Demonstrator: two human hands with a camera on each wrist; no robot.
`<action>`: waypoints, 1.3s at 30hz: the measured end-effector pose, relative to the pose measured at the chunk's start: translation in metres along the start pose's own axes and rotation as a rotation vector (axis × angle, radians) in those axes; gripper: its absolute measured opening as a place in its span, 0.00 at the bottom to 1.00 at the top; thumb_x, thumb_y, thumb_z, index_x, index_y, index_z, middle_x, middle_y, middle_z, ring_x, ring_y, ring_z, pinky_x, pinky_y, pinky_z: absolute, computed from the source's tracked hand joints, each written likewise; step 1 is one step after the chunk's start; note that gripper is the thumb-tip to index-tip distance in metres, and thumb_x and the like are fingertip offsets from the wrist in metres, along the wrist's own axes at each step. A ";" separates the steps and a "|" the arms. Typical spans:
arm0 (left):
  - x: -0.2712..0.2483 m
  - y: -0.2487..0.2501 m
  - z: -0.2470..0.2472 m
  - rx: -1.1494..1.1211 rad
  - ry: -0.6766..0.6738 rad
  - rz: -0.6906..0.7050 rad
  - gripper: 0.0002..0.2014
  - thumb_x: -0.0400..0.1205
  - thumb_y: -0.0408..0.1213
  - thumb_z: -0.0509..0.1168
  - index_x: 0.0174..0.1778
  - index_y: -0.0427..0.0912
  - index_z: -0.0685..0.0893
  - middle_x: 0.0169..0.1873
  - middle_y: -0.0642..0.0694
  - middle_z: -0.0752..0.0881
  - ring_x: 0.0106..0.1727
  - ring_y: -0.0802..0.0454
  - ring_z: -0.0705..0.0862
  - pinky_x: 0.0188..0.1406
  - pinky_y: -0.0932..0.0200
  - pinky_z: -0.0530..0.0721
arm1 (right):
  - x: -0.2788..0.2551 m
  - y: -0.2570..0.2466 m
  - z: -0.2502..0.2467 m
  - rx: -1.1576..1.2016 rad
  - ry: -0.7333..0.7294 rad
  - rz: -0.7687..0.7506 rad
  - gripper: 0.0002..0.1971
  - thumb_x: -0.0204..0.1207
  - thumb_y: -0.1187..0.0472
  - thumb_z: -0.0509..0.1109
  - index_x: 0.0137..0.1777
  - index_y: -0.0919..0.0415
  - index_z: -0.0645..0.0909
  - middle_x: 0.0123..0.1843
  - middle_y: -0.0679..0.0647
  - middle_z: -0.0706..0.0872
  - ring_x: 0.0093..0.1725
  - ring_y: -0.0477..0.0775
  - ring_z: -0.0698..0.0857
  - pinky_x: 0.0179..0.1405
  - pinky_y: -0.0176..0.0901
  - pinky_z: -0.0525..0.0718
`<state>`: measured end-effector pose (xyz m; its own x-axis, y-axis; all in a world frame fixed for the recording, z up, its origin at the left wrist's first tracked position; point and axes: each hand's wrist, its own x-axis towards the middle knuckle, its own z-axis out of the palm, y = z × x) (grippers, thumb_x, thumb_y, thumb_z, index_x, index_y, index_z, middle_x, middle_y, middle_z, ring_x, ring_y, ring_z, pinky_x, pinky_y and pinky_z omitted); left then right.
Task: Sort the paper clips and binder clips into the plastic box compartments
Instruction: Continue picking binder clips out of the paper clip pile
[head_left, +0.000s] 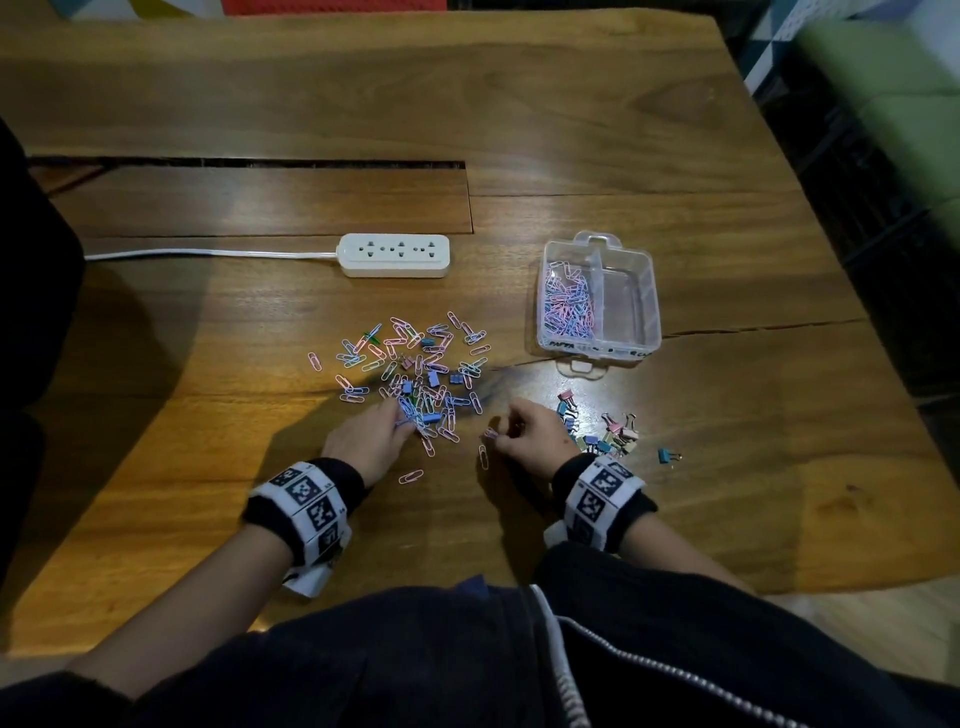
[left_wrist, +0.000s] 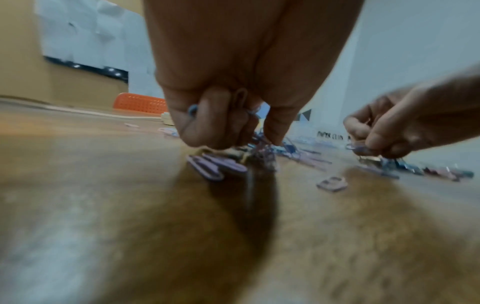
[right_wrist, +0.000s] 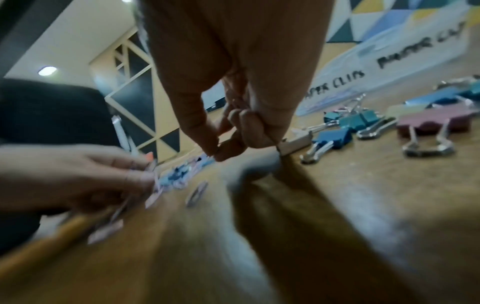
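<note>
Fingers (left_wrist: 205, 123) of the left hand (head_left: 371, 441) and right hand (head_left: 530, 436) are pinching thin, light, slippery paper clips (head_left: 410, 364), probably easiest by their edges.

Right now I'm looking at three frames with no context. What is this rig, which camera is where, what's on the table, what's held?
No robot: a person wears a head camera and one on each wrist. The head view looks down on a wooden table. The left hand picks paper clips from a mixed pile. The right hand pinches a pink paper clip. Binder clips lie grouped at the right. The plastic box holds paper clips only in its left compartment. A power strip lies behind.
</note>
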<state>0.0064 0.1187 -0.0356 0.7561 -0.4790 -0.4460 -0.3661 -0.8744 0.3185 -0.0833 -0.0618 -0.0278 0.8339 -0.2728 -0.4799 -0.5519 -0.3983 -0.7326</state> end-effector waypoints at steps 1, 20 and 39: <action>0.000 0.000 -0.001 -0.071 -0.028 -0.009 0.11 0.85 0.47 0.52 0.50 0.44 0.73 0.42 0.48 0.77 0.43 0.51 0.76 0.40 0.59 0.72 | 0.001 -0.002 -0.003 0.136 -0.010 0.020 0.10 0.72 0.70 0.68 0.37 0.56 0.73 0.36 0.48 0.77 0.36 0.46 0.77 0.34 0.30 0.78; 0.000 0.001 -0.025 -1.233 -0.184 -0.237 0.17 0.85 0.47 0.49 0.32 0.44 0.72 0.25 0.50 0.75 0.20 0.57 0.67 0.13 0.71 0.62 | 0.052 -0.054 0.031 -0.291 0.115 0.139 0.24 0.63 0.41 0.75 0.43 0.61 0.74 0.40 0.55 0.79 0.39 0.54 0.79 0.32 0.43 0.78; 0.009 0.020 -0.004 0.269 -0.034 -0.055 0.26 0.80 0.58 0.55 0.63 0.39 0.71 0.56 0.42 0.81 0.54 0.46 0.82 0.49 0.55 0.83 | 0.015 -0.011 0.014 -0.294 0.123 -0.101 0.19 0.73 0.55 0.70 0.59 0.61 0.71 0.61 0.57 0.74 0.56 0.52 0.74 0.59 0.43 0.74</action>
<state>0.0077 0.0971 -0.0302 0.7619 -0.4282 -0.4860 -0.4592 -0.8862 0.0609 -0.0643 -0.0497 -0.0336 0.8871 -0.3159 -0.3366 -0.4603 -0.6596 -0.5942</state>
